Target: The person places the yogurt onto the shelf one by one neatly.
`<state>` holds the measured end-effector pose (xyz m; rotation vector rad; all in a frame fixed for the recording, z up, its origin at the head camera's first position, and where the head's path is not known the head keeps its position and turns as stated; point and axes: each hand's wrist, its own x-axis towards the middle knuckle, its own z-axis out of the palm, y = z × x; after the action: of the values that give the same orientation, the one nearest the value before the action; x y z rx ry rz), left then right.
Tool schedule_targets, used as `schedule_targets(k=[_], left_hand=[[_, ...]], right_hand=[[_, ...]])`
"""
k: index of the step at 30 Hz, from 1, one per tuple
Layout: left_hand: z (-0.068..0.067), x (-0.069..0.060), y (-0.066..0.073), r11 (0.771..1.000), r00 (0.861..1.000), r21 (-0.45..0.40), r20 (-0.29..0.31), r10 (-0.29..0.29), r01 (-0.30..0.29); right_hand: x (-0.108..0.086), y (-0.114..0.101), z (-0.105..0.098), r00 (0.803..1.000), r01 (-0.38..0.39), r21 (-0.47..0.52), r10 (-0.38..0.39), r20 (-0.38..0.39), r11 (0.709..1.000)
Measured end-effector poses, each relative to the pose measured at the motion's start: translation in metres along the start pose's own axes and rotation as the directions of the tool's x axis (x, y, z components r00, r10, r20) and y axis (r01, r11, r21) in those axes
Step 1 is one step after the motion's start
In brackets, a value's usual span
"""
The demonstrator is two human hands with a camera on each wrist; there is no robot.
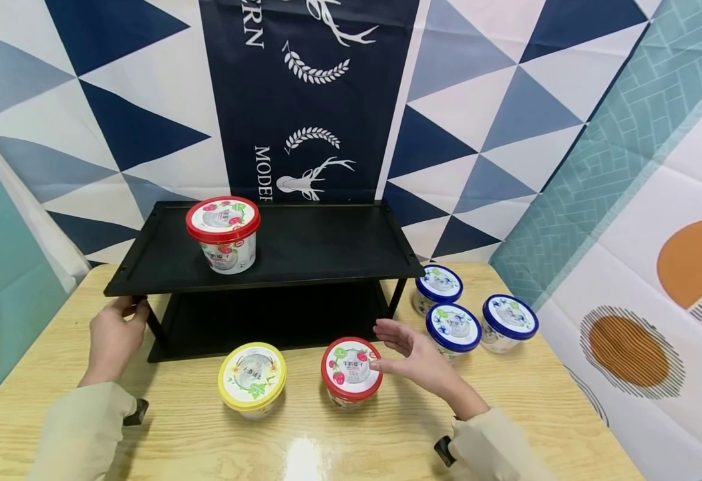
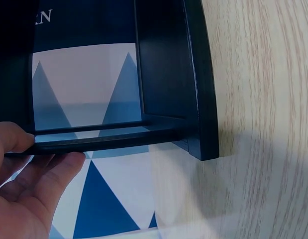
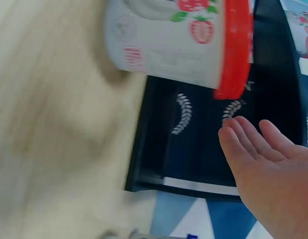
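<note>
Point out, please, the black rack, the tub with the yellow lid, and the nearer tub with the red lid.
Black rack (image 1: 314,244): head view, bare surface of its upper shelf.
Yellow-lidded tub (image 1: 252,377): head view, middle of its lid.
Nearer red-lidded tub (image 1: 351,370): head view, middle of its lid.

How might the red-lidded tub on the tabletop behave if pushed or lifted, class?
The red-lidded tub probably feels stiff: its wall looks smooth and undented. Upright on the tabletop, it would likely slide, not roll. A high push might tip it, since it looks narrower below than at its lid.
</note>
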<state>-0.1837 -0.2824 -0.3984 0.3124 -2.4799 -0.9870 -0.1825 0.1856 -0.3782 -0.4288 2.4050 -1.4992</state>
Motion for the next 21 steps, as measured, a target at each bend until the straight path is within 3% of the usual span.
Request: schedule_targets(k=[8, 21], left_hand=[[0.000, 0.000, 0.000, 1.000, 1.000, 0.007, -0.004, -0.005, 0.005], [0.001, 0.000, 0.001, 1.000, 1.000, 0.009, -0.012, -0.012, 0.012]], right_hand=[[-0.005, 0.018, 0.009, 0.999, -0.002, 0.030, 0.000, 0.048, 1.000], [-0.012, 0.034, 0.024, 0.998, -0.013, 0.030, 0.011, 0.061, 0.999]])
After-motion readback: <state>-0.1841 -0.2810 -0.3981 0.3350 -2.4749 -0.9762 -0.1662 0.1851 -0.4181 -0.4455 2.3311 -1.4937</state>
